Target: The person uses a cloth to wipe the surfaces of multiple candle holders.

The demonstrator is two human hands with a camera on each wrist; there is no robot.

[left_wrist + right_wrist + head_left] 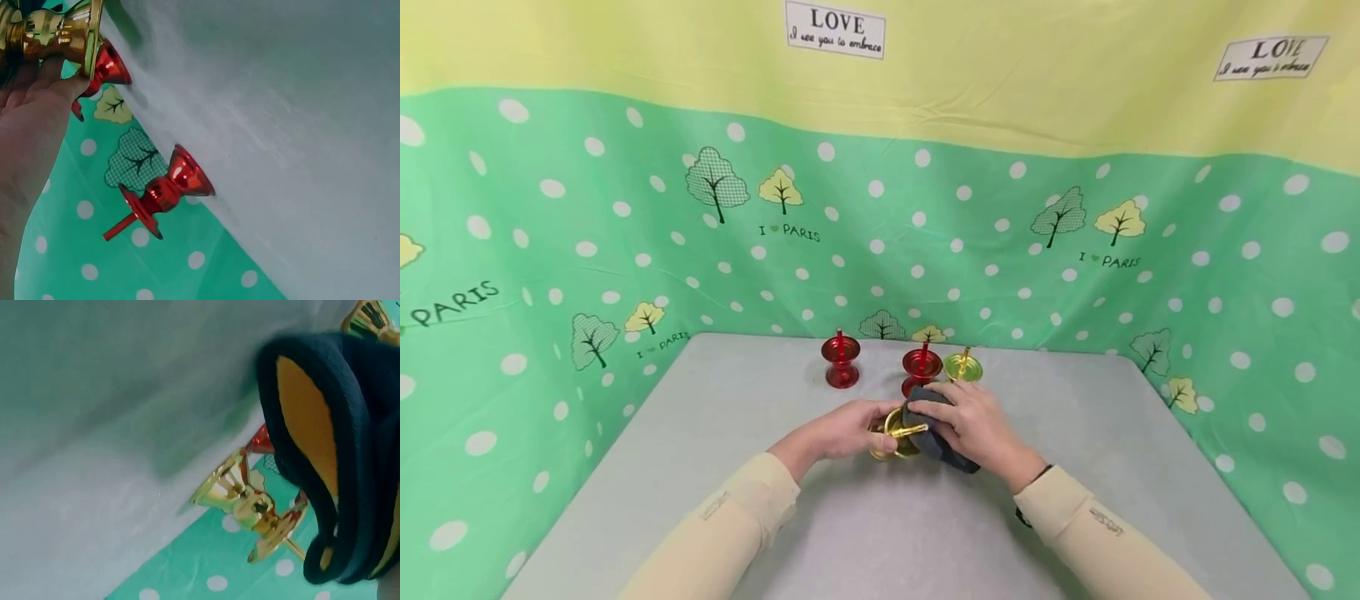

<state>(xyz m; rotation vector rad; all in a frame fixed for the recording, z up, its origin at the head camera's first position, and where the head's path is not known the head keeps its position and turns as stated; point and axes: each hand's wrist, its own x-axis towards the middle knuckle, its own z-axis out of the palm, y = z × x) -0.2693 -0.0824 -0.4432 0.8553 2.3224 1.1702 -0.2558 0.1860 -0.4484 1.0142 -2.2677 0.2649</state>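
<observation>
In the head view my left hand (838, 429) grips a shiny gold candle holder (901, 432) tilted on its side, its spike pointing right. The left wrist view shows that gold candle holder (56, 31) from below, its flared base toward the camera's right. My right hand (981, 425) holds a dark cloth (955, 454) against the holder's dish side. Up close in the right wrist view, the folded cloth (353, 425) shows an orange-yellow inner face. The right fingers are mostly hidden there by the cloth.
Behind my hands stand a red candle holder (842, 372) at left, another red one (921, 363) partly behind the cloth, and a gold one (966, 367) beside it. They are near the back of the grey table (722, 433). A green dotted curtain (880, 225) encloses the table.
</observation>
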